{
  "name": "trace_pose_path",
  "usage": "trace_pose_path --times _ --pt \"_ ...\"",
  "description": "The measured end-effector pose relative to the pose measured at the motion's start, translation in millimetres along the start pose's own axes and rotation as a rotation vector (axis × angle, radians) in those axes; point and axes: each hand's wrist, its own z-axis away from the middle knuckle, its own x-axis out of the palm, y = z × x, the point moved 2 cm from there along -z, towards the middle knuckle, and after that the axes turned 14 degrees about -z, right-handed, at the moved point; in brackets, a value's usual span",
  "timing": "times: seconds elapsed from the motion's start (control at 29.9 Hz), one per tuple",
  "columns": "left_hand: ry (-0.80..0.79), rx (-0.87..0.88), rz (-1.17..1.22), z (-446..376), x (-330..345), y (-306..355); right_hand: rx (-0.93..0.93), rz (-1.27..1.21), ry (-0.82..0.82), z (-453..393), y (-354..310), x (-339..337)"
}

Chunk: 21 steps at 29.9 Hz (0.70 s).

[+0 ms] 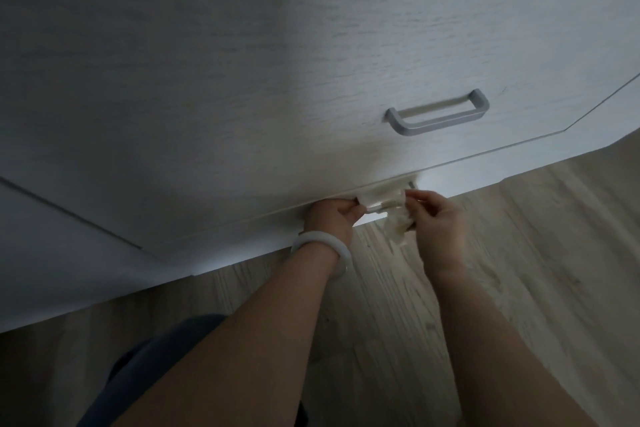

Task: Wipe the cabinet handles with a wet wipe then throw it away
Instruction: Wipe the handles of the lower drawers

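Pale cabinet [242,97] looms above wood floor [519,253]. My left hand [332,218] and right hand [440,218] each pinch the wet wipe [384,199] draped over the lower handle [410,185].

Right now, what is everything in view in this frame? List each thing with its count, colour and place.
pale grey wood-grain cabinet fronts: several panels, filling the upper frame
silver metal bar handle: one, bare, upper drawer, right of centre
lower handle: one, mostly covered by the wipe
white wet wipe: one, draped over the lower handle
light wood-plank floor: below the cabinet
white bangle: one, left wrist
dark trousers: bottom left
hands: left hand and right hand each pinch the wipe
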Motion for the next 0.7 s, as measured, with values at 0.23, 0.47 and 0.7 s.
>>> trace_pose_path --times 0.23,0.47,0.7 --pt "-0.007 -0.030 0.011 -1 2 1 -0.044 0.212 -0.096 7 -11 9" --pt "-0.017 -0.036 -0.029 -3 1 3 -0.192 0.391 0.003 -4 -22 -5" --pt "-0.020 -0.055 -0.020 -1 0 5 -0.289 0.450 -0.127 11 -13 19"
